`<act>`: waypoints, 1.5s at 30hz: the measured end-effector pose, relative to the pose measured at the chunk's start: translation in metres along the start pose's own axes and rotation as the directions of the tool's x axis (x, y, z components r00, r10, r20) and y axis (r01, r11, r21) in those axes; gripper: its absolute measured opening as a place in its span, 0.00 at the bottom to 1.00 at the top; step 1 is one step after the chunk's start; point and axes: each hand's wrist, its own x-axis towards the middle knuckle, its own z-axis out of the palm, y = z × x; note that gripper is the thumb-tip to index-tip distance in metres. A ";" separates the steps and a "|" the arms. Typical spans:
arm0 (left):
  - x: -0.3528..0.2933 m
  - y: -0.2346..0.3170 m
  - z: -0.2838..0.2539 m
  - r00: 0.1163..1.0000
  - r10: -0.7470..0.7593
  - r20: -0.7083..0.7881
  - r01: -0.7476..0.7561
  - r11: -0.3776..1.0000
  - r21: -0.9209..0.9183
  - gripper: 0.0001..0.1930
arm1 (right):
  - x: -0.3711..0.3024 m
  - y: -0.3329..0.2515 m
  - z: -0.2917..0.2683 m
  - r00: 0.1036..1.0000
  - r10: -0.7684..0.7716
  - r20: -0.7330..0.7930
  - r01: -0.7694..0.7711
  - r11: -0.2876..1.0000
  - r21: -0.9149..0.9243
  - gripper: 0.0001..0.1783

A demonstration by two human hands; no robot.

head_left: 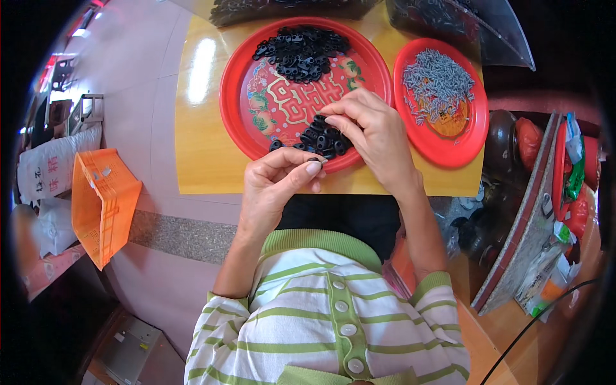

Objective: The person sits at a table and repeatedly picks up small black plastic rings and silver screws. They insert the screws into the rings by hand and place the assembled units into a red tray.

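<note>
A round red tray [229,109] with a printed pattern lies on the table. Two heaps of small black plastic pieces with holes rest in it: a larger far heap [301,54] and a smaller near heap [321,141]. Between thumb and fingertips, my left hand [276,179] pinches one small black piece [314,160] over the tray's near rim; a greyish tip shows beside it. My right hand [375,131] reaches over the near heap with thumb and forefinger pinched at its top; the fingers hide what is between them. To its right, an oval red tray [443,157] holds many grey screws [439,80].
The yellow table [199,147] ends just before my body. Clear containers of dark pieces [289,8] stand along its far edge. An orange crate [106,205] sits on the left. Bags and a red basin [561,167] crowd the right, where a black cable [532,327] runs.
</note>
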 end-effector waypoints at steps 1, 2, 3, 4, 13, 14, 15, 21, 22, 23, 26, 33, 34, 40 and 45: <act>0.000 0.000 -0.001 1.000 0.000 -0.002 0.000 1.000 0.001 0.06 | 0.004 -0.001 0.002 1.000 -0.029 0.007 0.029 0.998 -0.053 0.09; -0.001 0.001 -0.002 1.000 -0.001 -0.003 0.001 1.000 0.003 0.06 | 0.005 0.000 0.003 0.999 -0.039 0.027 0.041 0.995 -0.088 0.09; -0.001 0.001 -0.003 1.000 -0.001 -0.005 0.001 1.000 0.002 0.06 | 0.007 0.001 0.004 0.998 -0.049 0.049 0.054 0.991 -0.123 0.09; -0.001 0.001 -0.004 1.000 -0.001 -0.007 0.001 1.000 -0.002 0.06 | 0.008 0.002 0.005 0.996 -0.057 0.072 0.068 0.985 -0.158 0.09; 0.000 0.002 -0.004 1.000 0.018 -0.002 -0.018 1.000 -0.005 0.06 | 0.014 0.000 0.007 0.994 -0.047 0.097 0.068 0.970 -0.235 0.10; 0.000 0.003 -0.003 1.000 0.023 -0.006 -0.023 1.000 -0.013 0.06 | 0.015 0.000 0.007 0.996 -0.035 0.085 0.053 0.972 -0.227 0.09; 0.001 0.003 -0.003 0.999 0.030 -0.010 -0.030 0.999 -0.019 0.06 | 0.015 -0.001 0.008 0.997 -0.025 0.073 0.040 0.975 -0.217 0.08; 0.010 0.010 0.003 0.992 0.095 -0.086 -0.091 0.994 0.055 0.06 | 0.008 0.001 0.003 0.985 0.174 -0.005 -0.170 0.967 0.192 0.09; 0.013 0.011 0.004 0.990 0.110 -0.088 -0.104 0.992 0.070 0.06 | 0.004 0.001 0.002 0.963 0.268 0.000 -0.247 0.887 0.391 0.09; 0.016 0.013 0.005 0.988 0.123 -0.090 -0.116 0.990 0.084 0.07 | 0.002 0.003 -0.001 0.940 0.328 0.096 -0.307 0.690 0.655 0.10; 0.022 0.018 0.013 0.985 0.155 -0.078 -0.144 0.980 0.136 0.07 | -0.002 -0.010 -0.020 0.904 0.368 0.218 -0.365 0.399 0.841 0.11; 0.031 0.028 0.035 0.983 0.178 -0.034 -0.168 0.966 0.197 0.06 | -0.014 -0.015 -0.032 0.905 0.345 0.250 -0.344 0.244 0.907 0.13; 0.032 0.029 0.036 0.983 0.180 -0.028 -0.171 0.966 0.193 0.06 | -0.015 -0.015 -0.032 0.908 0.341 0.244 -0.338 0.251 0.907 0.13; 0.029 0.031 0.041 0.981 0.195 0.000 -0.191 0.958 0.213 0.06 | -0.019 -0.018 -0.033 0.922 0.337 0.190 -0.301 0.317 0.899 0.13; 0.029 0.029 0.041 0.978 0.210 0.006 -0.203 0.938 0.280 0.06 | -0.022 -0.019 -0.033 0.932 0.333 0.143 -0.264 0.355 0.897 0.12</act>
